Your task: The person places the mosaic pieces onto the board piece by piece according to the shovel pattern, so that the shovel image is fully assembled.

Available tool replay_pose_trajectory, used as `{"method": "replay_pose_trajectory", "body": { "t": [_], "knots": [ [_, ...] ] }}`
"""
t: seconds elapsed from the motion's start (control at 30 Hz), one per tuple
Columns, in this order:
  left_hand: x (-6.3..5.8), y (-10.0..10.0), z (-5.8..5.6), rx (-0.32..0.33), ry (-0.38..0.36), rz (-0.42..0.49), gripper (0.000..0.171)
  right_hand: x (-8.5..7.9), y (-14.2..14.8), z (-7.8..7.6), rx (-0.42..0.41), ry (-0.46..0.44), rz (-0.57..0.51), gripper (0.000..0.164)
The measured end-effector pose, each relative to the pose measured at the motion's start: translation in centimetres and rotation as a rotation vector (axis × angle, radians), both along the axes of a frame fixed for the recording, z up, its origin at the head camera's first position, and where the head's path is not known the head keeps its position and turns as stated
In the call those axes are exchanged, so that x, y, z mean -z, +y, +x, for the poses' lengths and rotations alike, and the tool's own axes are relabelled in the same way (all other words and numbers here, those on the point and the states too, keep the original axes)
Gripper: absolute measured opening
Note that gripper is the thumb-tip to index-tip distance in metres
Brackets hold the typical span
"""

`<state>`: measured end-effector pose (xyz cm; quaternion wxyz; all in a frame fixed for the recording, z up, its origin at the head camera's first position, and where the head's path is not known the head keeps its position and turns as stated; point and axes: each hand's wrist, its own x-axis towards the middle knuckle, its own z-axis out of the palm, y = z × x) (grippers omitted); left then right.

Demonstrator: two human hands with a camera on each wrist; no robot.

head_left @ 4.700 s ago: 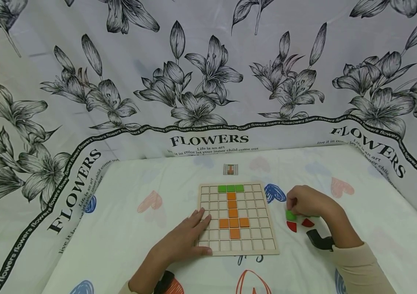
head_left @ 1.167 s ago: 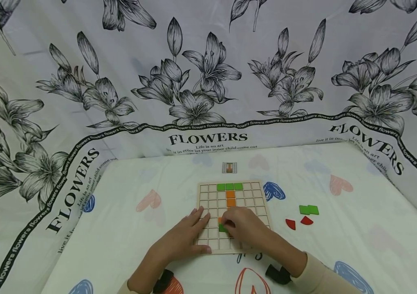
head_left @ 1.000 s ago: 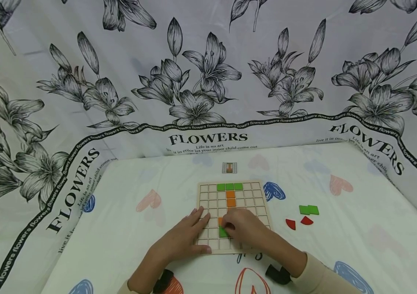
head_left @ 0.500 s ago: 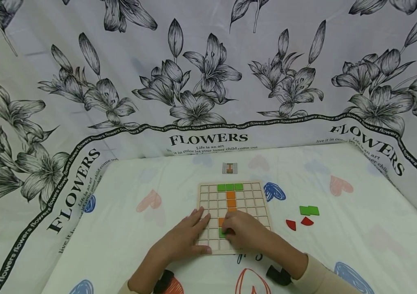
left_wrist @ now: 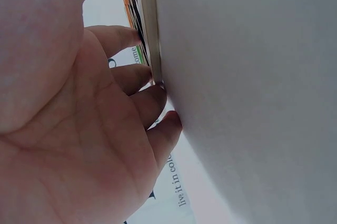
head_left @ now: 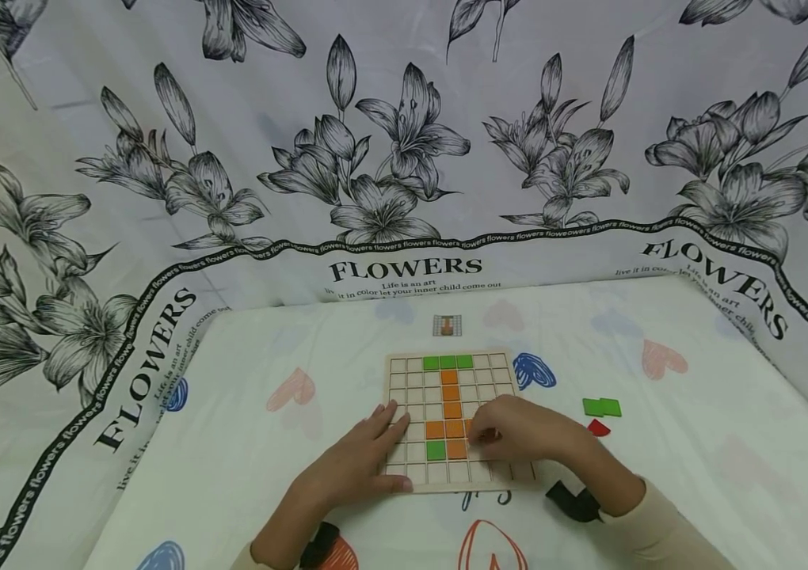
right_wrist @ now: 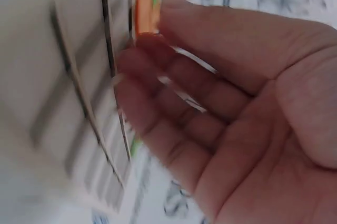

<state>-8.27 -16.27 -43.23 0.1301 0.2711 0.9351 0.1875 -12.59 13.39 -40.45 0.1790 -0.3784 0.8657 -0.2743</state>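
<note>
A wooden grid board (head_left: 411,479) lies on the cloth. My left hand (head_left: 350,463) rests with extended fingers along its left edge; in the left wrist view the fingertips (left_wrist: 171,121) meet the board's side. My right hand (head_left: 521,431) is over the board's right half, fingers loosely curled, with nothing seen between thumb and fingers in the right wrist view. Green square tiles (head_left: 448,362) form a short row at the top. Orange square tiles (head_left: 451,410) make a column and a crossbar, whose right end my right hand partly covers. One green tile (head_left: 436,450) sits lower left of the column.
Right of the board lie two green tiles (head_left: 601,407), touching, and a red quarter-circle piece (head_left: 598,427). A small picture card (head_left: 447,325) lies beyond the board. A flower-printed curtain (head_left: 404,273) stands behind the heart-printed cloth (head_left: 347,340).
My right hand brought a green tile from the right onto the board, pressed it in lower left of the column, let go and moved right. My left hand stayed at the edge.
</note>
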Motion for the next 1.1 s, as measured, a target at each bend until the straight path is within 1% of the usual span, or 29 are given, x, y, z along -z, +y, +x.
{"method": "replay_pose_trajectory", "body": {
  "t": [0.1, 0.23, 0.37, 0.47, 0.53, 0.6, 0.73, 0.9, 1.1],
  "knots": [
    [0.0, 0.0, 0.0, -0.002, -0.002, -0.001, 0.096, -1.0, 2.1, -0.4, 0.072, -0.012, 0.057, 0.015],
    [0.0, -0.1, 0.1, -0.002, 0.003, -0.006, 0.095, -2.1, 4.7, -1.0, 0.227, -0.018, 0.157, 0.018],
    [-0.1, -0.1, 0.1, -0.002, 0.004, -0.003, 0.094, -2.2, 7.5, -2.0, 0.405, -0.028, 0.273, 0.028],
    [-0.2, 0.0, 0.1, 0.0, 0.003, -0.002, 0.094, -1.7, 9.5, -2.6, 0.495, -0.043, 0.34, 0.03],
    [-0.2, 0.0, 0.1, 0.001, 0.002, 0.0, 0.094, -1.3, 10.5, -2.8, 0.515, -0.053, 0.361, 0.029],
    [-0.2, 0.0, 0.0, 0.001, 0.004, -0.003, 0.094, -0.9, 11.2, -3.1, 0.518, -0.056, 0.361, 0.027],
    [-0.2, 0.0, 0.0, 0.01, 0.009, 0.001, 0.093, -0.4, 11.8, -3.4, 0.51, -0.055, 0.328, 0.023],
    [-0.1, 0.0, 0.0, 0.005, 0.006, 0.002, 0.094, -0.3, 11.9, -3.4, 0.513, -0.047, 0.317, 0.024],
    [-0.2, 0.1, 0.1, -0.004, 0.0, 0.004, 0.094, -0.5, 11.8, -3.3, 0.527, -0.082, 0.322, 0.026]
  ]
}}
